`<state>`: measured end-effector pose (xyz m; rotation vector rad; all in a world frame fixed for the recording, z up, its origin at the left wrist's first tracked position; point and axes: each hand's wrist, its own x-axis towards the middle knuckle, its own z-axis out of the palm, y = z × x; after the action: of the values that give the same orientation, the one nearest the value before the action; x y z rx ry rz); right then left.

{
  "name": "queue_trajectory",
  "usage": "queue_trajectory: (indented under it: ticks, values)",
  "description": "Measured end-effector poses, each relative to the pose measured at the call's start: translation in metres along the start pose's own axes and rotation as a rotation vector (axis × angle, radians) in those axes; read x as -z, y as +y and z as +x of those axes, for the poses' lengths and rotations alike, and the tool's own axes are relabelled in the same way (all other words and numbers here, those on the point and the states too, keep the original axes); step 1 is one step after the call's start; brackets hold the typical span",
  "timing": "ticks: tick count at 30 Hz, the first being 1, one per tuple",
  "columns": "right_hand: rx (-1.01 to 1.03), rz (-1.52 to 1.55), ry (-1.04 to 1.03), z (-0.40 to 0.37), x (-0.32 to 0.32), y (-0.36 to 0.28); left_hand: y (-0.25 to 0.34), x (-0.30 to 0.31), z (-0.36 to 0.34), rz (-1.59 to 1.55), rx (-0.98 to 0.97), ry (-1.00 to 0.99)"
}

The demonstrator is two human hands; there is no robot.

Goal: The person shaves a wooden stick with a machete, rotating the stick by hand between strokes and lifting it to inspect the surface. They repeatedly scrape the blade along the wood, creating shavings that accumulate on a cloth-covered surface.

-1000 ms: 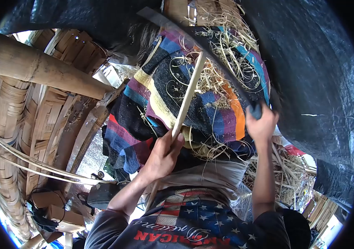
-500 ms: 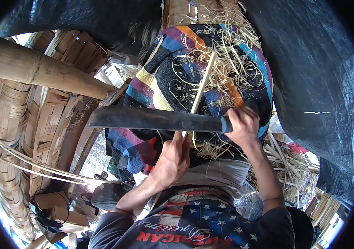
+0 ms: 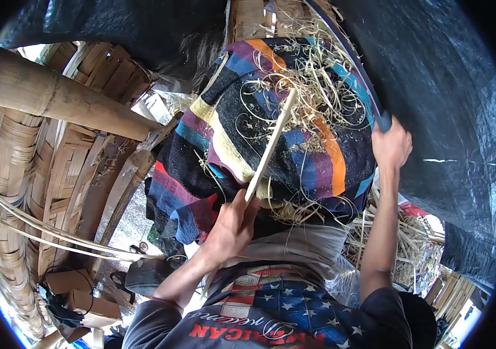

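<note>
My left hand (image 3: 233, 228) is closed around the lower part of a pale bamboo strip (image 3: 272, 142), which slants up and to the right over a striped cloth (image 3: 192, 125) on my lap. In my right hand (image 3: 392, 144), out at the right edge of the cloth, is the dark handle of a machete (image 3: 349, 49). Its long blade points up and left, seen nearly edge-on, apart from the strip. Curly shavings (image 3: 323, 87) lie heaped on the cloth beyond the strip's far end.
A thick bamboo pole (image 3: 67, 96) and woven bamboo wall (image 3: 12, 157) stand at the left. Dark plastic sheeting (image 3: 451, 110) hangs at the right. More shavings (image 3: 405, 244) pile up below it. Long thin strips (image 3: 61, 230) and cardboard boxes (image 3: 88, 305) are at the lower left.
My right hand has swung the machete from lying across the strip out to the upper right. My left hand, still gripping the strip, has shifted slightly down and left.
</note>
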<state>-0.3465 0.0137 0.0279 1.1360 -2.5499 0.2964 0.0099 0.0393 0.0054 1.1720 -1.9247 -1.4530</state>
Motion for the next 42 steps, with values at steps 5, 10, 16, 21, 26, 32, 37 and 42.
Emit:
queue_trajectory:
  ticks: [5,10,16,21,26,32,37,42]
  values:
    - [0.208,0.545,-0.026,-0.065,0.007,-0.017,0.006,0.004,0.021,-0.3,0.152,-0.172]
    - [0.644,0.62,0.031,-0.102,0.006,-0.034,0.023,0.004,0.025,-0.541,0.402,-0.255]
    - [0.78,0.501,-0.067,-0.102,-0.005,-0.031,0.015,-0.002,0.021,-0.462,0.278,-0.254]
    - [0.839,0.533,0.002,-0.082,-0.005,-0.025,0.015,-0.004,0.015,-0.234,0.099,-0.178]
    - [0.865,0.482,0.202,-0.063,-0.017,-0.021,0.018,-0.004,0.022,-0.082,-0.003,-0.088]
    - [0.348,0.129,0.088,-0.025,-0.016,0.01,0.022,0.005,0.006,-0.112,0.091,-0.144]
    - [-0.012,0.052,-0.039,0.006,0.0,0.008,0.002,0.003,-0.003,-0.465,0.319,-0.353]
    - [0.113,0.455,-0.008,-0.037,-0.005,0.004,-0.006,0.012,0.009,-0.935,0.404,-0.511]
